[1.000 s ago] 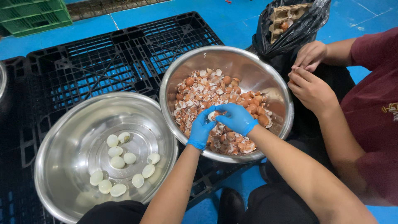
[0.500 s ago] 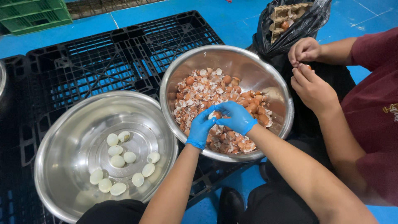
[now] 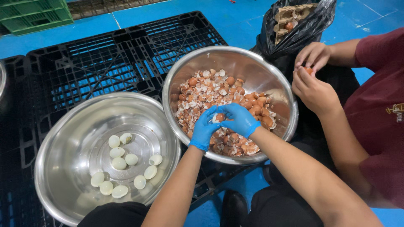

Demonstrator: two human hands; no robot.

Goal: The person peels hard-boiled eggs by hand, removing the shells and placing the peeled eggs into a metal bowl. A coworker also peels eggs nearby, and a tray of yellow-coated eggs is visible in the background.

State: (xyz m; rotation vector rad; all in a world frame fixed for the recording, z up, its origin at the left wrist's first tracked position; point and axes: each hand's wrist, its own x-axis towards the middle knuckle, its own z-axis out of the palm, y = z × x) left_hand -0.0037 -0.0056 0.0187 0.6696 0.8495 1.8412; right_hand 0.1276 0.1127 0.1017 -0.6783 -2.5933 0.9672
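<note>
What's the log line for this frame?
left hand + right hand: gloved, peeling egg | over shell bowl | peeled eggs: left bowl

Two steel bowls (image 3: 54, 168) (image 3: 290, 109); ten peeled eggs (image 3: 119, 163); two blue-gloved hands (image 3: 205, 129) (image 3: 240, 119); two bare hands (image 3: 313, 90) (image 3: 313, 54); one black bag (image 3: 303, 29); one green crate (image 3: 31, 14).

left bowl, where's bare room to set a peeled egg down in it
Bare steel lies across the left bowl's upper and left inner wall, beyond the peeled eggs. The shell bowl is crowded; both gloved hands work an egg there.
</note>
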